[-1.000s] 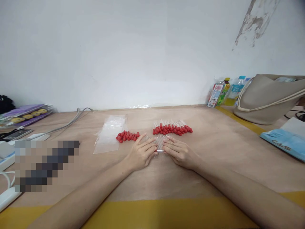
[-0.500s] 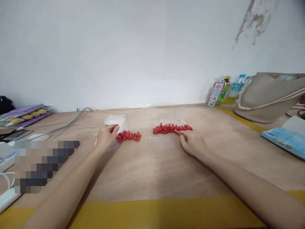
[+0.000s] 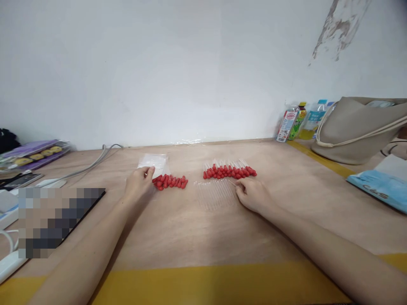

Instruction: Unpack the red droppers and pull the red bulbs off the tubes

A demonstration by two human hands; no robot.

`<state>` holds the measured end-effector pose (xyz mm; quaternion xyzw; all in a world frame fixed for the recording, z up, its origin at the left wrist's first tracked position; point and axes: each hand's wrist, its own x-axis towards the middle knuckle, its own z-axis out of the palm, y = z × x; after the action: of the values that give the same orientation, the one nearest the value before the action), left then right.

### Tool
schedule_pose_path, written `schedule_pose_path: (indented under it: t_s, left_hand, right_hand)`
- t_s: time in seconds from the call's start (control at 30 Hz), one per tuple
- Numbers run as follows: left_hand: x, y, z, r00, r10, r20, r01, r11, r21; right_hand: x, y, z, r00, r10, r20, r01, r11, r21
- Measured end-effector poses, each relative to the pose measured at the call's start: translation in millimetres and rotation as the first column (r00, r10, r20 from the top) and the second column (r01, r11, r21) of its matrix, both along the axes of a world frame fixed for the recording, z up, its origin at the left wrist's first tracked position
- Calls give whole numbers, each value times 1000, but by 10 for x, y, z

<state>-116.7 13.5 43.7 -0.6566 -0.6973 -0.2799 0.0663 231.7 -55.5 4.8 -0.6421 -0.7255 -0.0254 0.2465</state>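
My left hand (image 3: 140, 182) is closed in a pinch at the left end of a row of red rubber bulbs (image 3: 171, 181); what its fingertips hold, if anything, I cannot make out. My right hand (image 3: 254, 194) pinches the end of a thin clear glass tube (image 3: 233, 183), beside a row of similar glass tubes (image 3: 214, 195) lying side by side. Just beyond them lies a row of droppers (image 3: 229, 170), clear tubes with red bulbs at their near ends. Behind my left hand is a clear plastic bag (image 3: 154, 162) with something white in it.
Bottles and a carton (image 3: 288, 123) stand by the wall at right, next to a grey bag (image 3: 359, 127). A blue tissue pack (image 3: 378, 188) lies in front. To the left are a cable (image 3: 92, 163), a phone (image 3: 25, 181) and purple packets (image 3: 34, 151).
The red bulb seen in my left fingers no longer shows there, and that hand has drawn slightly left. My right hand has moved slightly left and nearer, from the droppers toward the glass tubes.
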Motion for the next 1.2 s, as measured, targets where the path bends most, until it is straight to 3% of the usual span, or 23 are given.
schedule_pose_path:
  t_s: [0.1, 0.2, 0.33, 0.47, 0.77, 1.07, 1.2]
  left_hand:
    - [201, -20, 25, 990, -140, 22, 136, 982, 129]
    - [529, 8, 31, 944, -329, -2, 326, 933, 150]
    - [995, 96, 7, 828, -559, -56, 560, 828, 18]
    - [1323, 185, -52, 747, -665, -22, 662, 746, -63]
    - [1514, 282, -155, 738, -654, 165, 672, 735, -95]
    - [1502, 158, -182, 832, -465, 302, 465, 882, 75]
    - [1368, -51, -263, 811, -455, 368, 418, 890, 180]
  right_hand:
    - [-24, -28, 31, 999, 21, -28, -21, 1000, -7]
    - [-32, -41, 53, 996, 34, -84, -37, 999, -36]
    - [-18, -18, 32, 981, 46, -188, -56, 997, -49]
    - [5, 29, -20, 952, 65, -299, -86, 995, -59]
    - [16, 59, -66, 921, 85, -380, -109, 993, -43]
    - [29, 81, -92, 926, 66, -372, -84, 996, -31]
    - [44, 104, -113, 927, 51, -372, -60, 998, -12]
